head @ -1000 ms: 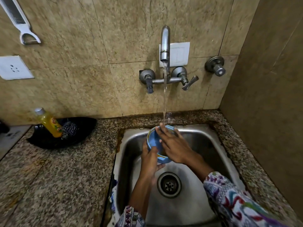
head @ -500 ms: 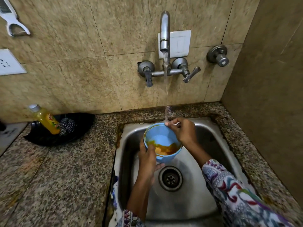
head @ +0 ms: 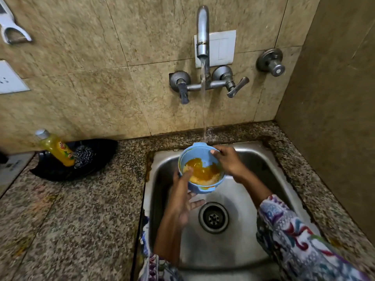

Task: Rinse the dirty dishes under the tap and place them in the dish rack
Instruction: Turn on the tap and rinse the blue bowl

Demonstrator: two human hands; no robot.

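- Fingers first: the left hand [head: 183, 196] cups the blue bowl [head: 199, 169] from below and from its left side, thumb hooked over the rim into the orange mess, the other fingers loosely spread underneath. It's a bit blurry, so I can't tell how tight that grip is. The right hand [head: 230, 162] pinches the far right rim, fingertips [head: 214, 152] curled over the edge.
- Far left, up on the tiled wall, hangs a white peeler [head: 12, 30], with a white socket plate [head: 9, 79] below it, both cut off by the edge.
- On the speckled granite counter [head: 71, 220] sits a black dish [head: 81, 159] holding a yellow soap bottle [head: 55, 148] leaning left and a steel scrubber [head: 83, 155] right beside it.
- Middle: the bowl is held up over the steel sink [head: 243, 250], tilted toward the camera, with orange food residue and cloudy water pooled in its lower part.
- Tap [head: 203, 33] is running. The stream drops past the far rim of the bowl; can't tell if it actually lands inside.
- Drain [head: 213, 217] sits in the basin just below the bowl, between the two forearms.
- Behind the spout there's a white switch plate [head: 222, 47], and the tap's two handles stick out either side.
- Right: a separate round valve [head: 271, 61] on the wall, and a patterned sleeve [head: 300, 240] on the right arm.
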